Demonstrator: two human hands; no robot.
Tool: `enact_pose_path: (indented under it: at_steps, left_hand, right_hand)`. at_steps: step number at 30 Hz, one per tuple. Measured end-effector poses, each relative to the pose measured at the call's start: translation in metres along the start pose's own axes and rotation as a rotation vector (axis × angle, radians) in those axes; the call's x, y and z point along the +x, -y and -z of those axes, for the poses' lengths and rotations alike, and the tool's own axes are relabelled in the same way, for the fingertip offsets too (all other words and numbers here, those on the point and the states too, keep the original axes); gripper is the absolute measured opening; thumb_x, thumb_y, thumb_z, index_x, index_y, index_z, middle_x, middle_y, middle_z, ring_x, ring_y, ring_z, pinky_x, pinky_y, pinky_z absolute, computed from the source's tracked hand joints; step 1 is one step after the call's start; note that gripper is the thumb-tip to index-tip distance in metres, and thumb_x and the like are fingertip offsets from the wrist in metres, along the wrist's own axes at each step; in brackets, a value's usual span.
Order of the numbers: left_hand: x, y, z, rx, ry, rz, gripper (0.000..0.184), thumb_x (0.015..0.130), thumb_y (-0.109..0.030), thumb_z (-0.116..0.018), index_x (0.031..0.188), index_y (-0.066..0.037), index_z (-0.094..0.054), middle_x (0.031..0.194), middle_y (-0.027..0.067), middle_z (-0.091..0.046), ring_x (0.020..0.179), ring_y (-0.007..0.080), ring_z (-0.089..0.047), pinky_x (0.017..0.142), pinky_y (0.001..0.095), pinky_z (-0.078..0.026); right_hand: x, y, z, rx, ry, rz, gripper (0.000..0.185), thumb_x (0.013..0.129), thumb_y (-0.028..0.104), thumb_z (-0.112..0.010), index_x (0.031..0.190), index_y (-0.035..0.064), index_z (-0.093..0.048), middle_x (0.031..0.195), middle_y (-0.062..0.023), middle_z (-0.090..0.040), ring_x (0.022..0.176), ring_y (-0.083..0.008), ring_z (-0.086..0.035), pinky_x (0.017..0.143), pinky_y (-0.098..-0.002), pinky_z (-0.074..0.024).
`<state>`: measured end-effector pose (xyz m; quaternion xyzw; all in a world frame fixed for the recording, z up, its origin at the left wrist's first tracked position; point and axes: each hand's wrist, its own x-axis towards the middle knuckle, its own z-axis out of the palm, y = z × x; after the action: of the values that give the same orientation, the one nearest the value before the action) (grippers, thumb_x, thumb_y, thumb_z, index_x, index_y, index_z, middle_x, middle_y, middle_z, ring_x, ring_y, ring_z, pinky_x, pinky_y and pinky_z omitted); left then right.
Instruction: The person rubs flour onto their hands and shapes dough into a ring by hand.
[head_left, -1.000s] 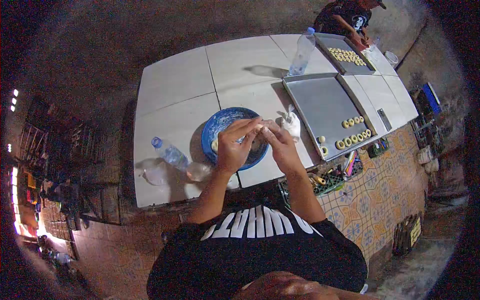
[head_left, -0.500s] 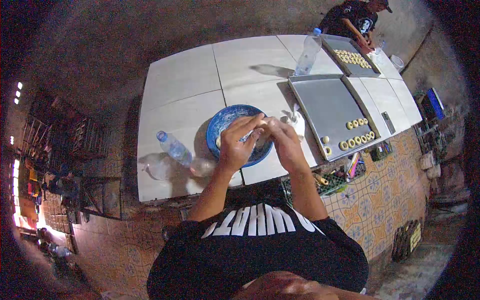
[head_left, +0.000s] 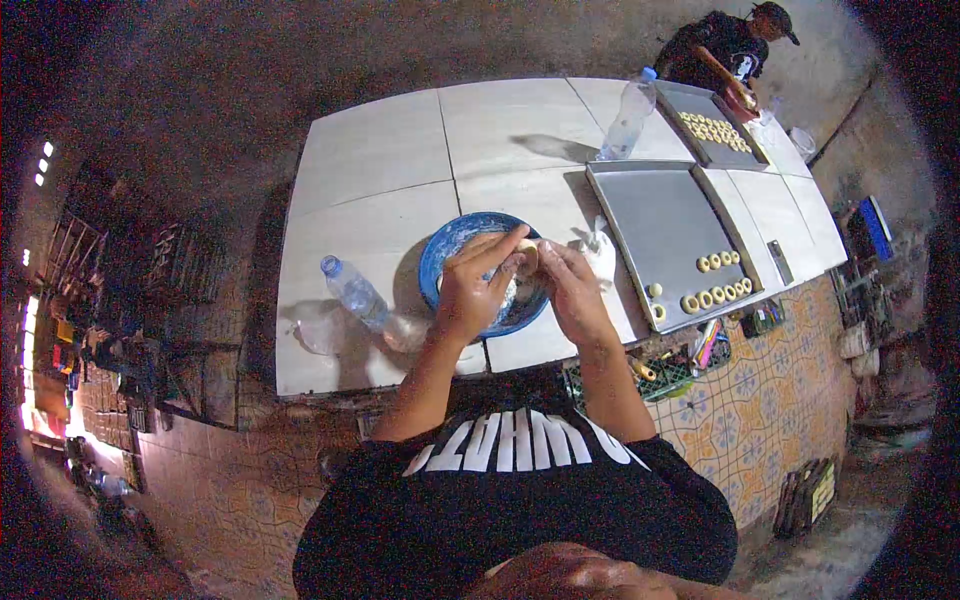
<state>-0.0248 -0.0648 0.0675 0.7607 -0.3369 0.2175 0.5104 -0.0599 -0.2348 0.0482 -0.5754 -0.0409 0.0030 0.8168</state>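
Note:
Over the blue bowl [head_left: 432, 258], my left hand [head_left: 474, 285] and my right hand [head_left: 573, 288] meet at the fingertips. Pinched between them is a small pale dough piece [head_left: 528, 257], partly covered by the fingers. White flour or dough shows inside the bowl behind my hands. Just right of my right hand sits a crumpled white plastic bag [head_left: 598, 258]. Beyond it lies a metal baking tray [head_left: 655, 215] with rows of small dough rings [head_left: 718, 297] along its near side.
A water bottle [head_left: 355, 292] and a clear plastic bag [head_left: 318, 333] lie left of the bowl. A tall bottle [head_left: 630, 118] stands behind the tray. At the far end a co-worker [head_left: 715, 50] works beside a second tray [head_left: 690, 100] of rings. A phone [head_left: 779, 262] lies at the right edge.
My fingers have opened up slightly around the dough piece, which shows more now. The right hand has turned a little. The whole view has shifted slightly.

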Motion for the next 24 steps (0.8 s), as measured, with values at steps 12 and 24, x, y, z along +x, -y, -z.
enact_pose_path:
  at_steps: [12, 24]
  left_hand:
    - [-0.001, 0.012, 0.007, 0.113, 0.048, -0.156, 0.044, 0.083, 0.006, -0.072, 0.126, -0.002, -0.071, 0.122, 0.0162, -0.073, 0.115, 0.0329, -0.068, 0.098, 0.0411, -0.055]
    - [0.000, 0.012, 0.016, 0.096, 0.125, 0.008, 0.046, 0.083, 0.005, -0.070, 0.128, -0.003, -0.070, 0.111, 0.0194, -0.074, 0.101, 0.0356, -0.071, 0.090, 0.0427, -0.056]
  right_hand:
    - [0.002, 0.007, 0.001, -0.044, 0.030, -0.069, 0.042, 0.109, 0.042, -0.053, 0.116, 0.0036, -0.069, 0.095, -0.0029, -0.069, 0.083, -0.0121, -0.062, 0.077, -0.0286, -0.0514]
    - [0.003, 0.010, -0.009, -0.215, -0.010, -0.090, 0.050, 0.111, 0.049, -0.044, 0.117, 0.0066, -0.068, 0.083, 0.0027, -0.059, 0.073, -0.0072, -0.049, 0.064, -0.0259, -0.0400]
